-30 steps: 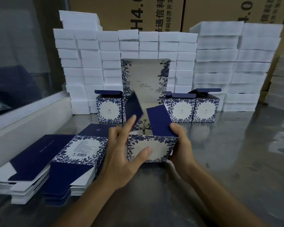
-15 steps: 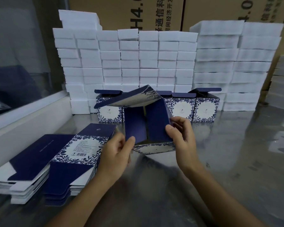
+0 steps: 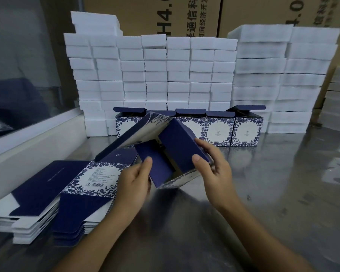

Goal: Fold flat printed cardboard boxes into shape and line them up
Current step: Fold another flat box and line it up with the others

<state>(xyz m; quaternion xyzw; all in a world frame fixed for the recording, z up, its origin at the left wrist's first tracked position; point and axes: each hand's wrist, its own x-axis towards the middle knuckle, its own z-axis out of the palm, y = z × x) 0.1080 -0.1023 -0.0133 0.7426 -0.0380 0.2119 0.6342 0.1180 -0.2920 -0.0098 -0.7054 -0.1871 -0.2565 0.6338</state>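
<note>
- Nearest, two bare forearms reach out over the steel table [image 3: 283, 193], and both hands meet on one half-folded box [image 3: 177, 154], which is held tilted just above the tabletop.
- On that box's near left side, the left hand [image 3: 134, 180] pinches a dark blue flap [image 3: 155, 165], thumb on the flap's inner face and the other fingers hidden behind it.
- On its right side, the right hand [image 3: 214, 173] grips the right flap [image 3: 180, 144]: the thumb presses the blue inner face, and the curled fingers wrap the outer wall.
- Between the two flaps the box gapes open toward the viewer; its long lid panel [image 3: 133, 138] slants up and away to the left, with the floral print showing along the far edge.
- Left of the held box, touching the left wrist, lies a stack of flat boxes [image 3: 67, 193], printed side up, a barcode panel visible on the top sheet.
- Behind the held box, four or five folded boxes [image 3: 245, 130] stand side by side in a row, lids up; the held box partly hides the left ones.
- Behind that row rises a wall of white foam blocks [image 3: 185, 71], stacked in columns.
- Farther back than the foam stand brown shipping cartons [image 3: 185, 14] with printed lettering.
- Far left of the held box, a white sill runs under a glass pane [image 3: 18, 65].
</note>
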